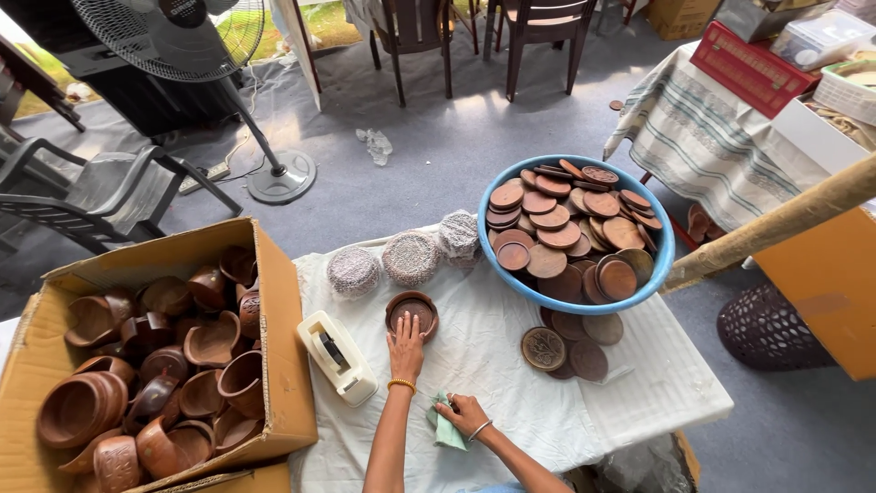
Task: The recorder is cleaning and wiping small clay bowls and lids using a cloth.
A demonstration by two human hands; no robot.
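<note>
To your left, a cardboard box (274, 301) is holding smooth, rounded brown wooden bowls. A white tape dispenser (336, 356) is sitting beside it. Your left hand (407, 349) is lying flat, fingers extended, touching the round, dark wooden lid (412, 311) on the white cloth. Your right hand (464, 415) is pinching a green cloth (447, 431). A blue basin (584, 301) is holding flat wooden discs.

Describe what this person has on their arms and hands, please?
Both forearms are bare, with no sleeves or gloves in view. The left hand has a thin beaded yellow-gold bangle at the wrist. The right hand has a slim silver-coloured metal bangle at its wrist.
</note>
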